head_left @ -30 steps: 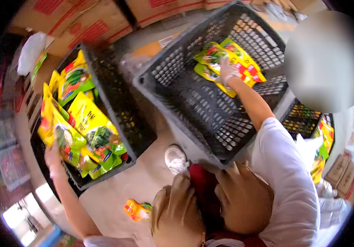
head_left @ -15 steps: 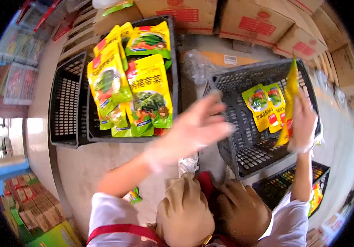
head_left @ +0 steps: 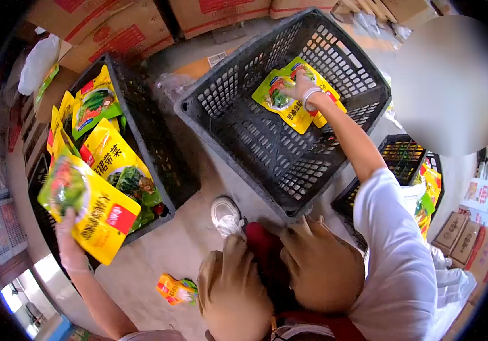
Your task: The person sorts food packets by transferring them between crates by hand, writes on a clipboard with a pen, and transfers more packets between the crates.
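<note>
My left hand (head_left: pixel 70 241), in a clear thin glove, grips a yellow-and-green food pouch (head_left: pixel 96 210) by its edge. That pouch is held up over the near end of the left black crate (head_left: pixel 142 133), where several similar pouches (head_left: pixel 116 153) stand packed upright. My right hand (head_left: pixel 302 91), also gloved, reaches into the right black crate (head_left: pixel 234 165). Its fingers are closed about the upper part of the yellow-green pouches (head_left: pixel 289 109) lying on the crate floor; the fingertips are partly hidden.
A small orange pouch (head_left: pixel 176 288) lies on the floor before my knees, near a white shoe (head_left: pixel 227 216). Another black crate (head_left: pixel 400 153) with packets stands at the right. Cardboard boxes (head_left: pixel 221 17) line the back, and crumpled clear plastic (head_left: pixel 173 86) lies between the crates.
My left hand, empty before, has swung left and now holds a pouch over the left crate. My right hand no longer holds a pouch upright and has reached down to those in the right crate.
</note>
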`<state>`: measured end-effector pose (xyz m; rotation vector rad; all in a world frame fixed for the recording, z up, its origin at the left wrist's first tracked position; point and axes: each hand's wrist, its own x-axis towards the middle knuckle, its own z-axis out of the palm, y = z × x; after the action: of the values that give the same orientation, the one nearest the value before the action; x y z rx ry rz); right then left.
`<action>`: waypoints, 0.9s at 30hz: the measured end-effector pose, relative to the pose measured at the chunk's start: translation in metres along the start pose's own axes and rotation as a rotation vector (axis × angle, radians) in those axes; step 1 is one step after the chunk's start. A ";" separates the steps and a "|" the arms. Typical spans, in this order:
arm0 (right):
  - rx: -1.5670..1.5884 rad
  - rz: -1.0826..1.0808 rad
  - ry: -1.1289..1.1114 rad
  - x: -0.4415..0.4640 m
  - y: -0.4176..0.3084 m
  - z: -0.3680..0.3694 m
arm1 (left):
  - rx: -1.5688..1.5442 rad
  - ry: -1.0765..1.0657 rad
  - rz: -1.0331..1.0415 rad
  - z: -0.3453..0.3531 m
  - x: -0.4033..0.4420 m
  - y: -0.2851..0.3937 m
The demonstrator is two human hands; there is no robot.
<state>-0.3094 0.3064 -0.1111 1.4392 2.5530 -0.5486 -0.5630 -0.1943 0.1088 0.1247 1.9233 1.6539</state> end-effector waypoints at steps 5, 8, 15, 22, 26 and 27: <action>-0.485 0.078 -0.186 -0.018 0.003 0.071 | 0.310 0.094 -0.061 -0.052 0.037 -0.054; -0.489 0.024 -0.153 0.004 0.023 0.087 | 0.655 0.265 0.206 -0.022 0.031 -0.049; -0.330 -0.109 0.024 0.009 0.038 0.037 | 1.040 0.291 0.828 0.099 -0.030 -0.024; 0.253 -0.102 0.330 -0.093 -0.025 -0.114 | -0.174 -0.557 0.143 0.228 -0.038 -0.064; 0.595 -0.426 0.294 -0.204 -0.108 -0.134 | -0.323 -0.513 0.178 0.273 -0.037 -0.030; 0.511 -0.676 0.214 -0.219 -0.129 -0.128 | -0.446 -0.522 0.164 0.276 -0.035 -0.023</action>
<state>-0.2994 0.1226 0.1060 0.7038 3.2205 -1.2742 -0.3928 0.0259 0.0864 0.4917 1.1596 1.8853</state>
